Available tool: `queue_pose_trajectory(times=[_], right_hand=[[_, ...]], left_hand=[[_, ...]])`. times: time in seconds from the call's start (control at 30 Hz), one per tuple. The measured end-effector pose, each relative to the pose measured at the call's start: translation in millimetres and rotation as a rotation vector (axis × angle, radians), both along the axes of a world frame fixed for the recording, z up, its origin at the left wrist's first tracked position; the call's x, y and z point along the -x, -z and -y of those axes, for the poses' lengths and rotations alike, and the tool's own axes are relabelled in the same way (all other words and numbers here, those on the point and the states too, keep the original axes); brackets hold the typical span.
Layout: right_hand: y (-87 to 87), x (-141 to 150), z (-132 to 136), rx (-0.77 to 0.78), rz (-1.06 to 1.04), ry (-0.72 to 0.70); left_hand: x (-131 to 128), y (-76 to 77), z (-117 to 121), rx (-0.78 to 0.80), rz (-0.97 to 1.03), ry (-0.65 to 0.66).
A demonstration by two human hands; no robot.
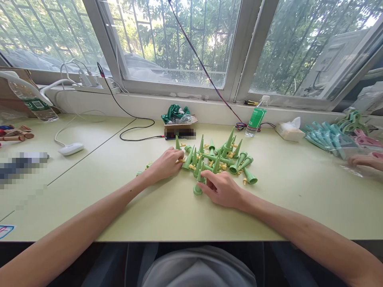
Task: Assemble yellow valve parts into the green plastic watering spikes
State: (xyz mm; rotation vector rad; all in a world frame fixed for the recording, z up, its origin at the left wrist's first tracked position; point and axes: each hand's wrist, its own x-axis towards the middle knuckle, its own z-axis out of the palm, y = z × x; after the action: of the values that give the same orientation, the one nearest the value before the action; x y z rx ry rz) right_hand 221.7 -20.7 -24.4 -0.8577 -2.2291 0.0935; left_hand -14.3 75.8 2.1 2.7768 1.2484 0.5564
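My right hand (pixel 224 188) is closed, thumb and fingers pinching a green plastic watering spike (pixel 197 189) that stands point up on its wide cap. At the pile's left edge, my left hand (pixel 168 163) is closed with a small yellow valve (pixel 180 160) at its fingertips. Between and beyond both hands spreads a pile of green spikes (pixel 229 143), some upright, others on their sides. Small yellow valves lie among them, one loose valve (pixel 245 181) at the right front. A few green and yellow pieces (pixel 149 165) are partly hidden behind my left forearm.
Behind the pile sits a small cardboard box (pixel 179 127) holding green plastic. A water bottle (pixel 256 117) and a tissue pack (pixel 289 130) stand back right. Another person's hand (pixel 368 160) is by bagged hangers (pixel 326 137). A black cable (pixel 140 138) and white device (pixel 71 149) lie left.
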Motion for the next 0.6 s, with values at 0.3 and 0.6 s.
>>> queue_pose_trajectory(times=[0.3,0.6], right_hand=[[0.4,0.2,-0.2,-0.006,0.001,0.008],[-0.8,0.5,0.2,-0.007,-0.006,0.009]], left_hand=[[1.8,-0.5,0.2,0.020,0.027,-0.039],[6.0,-12.9,5.9,0.070,-0.080,-0.010]])
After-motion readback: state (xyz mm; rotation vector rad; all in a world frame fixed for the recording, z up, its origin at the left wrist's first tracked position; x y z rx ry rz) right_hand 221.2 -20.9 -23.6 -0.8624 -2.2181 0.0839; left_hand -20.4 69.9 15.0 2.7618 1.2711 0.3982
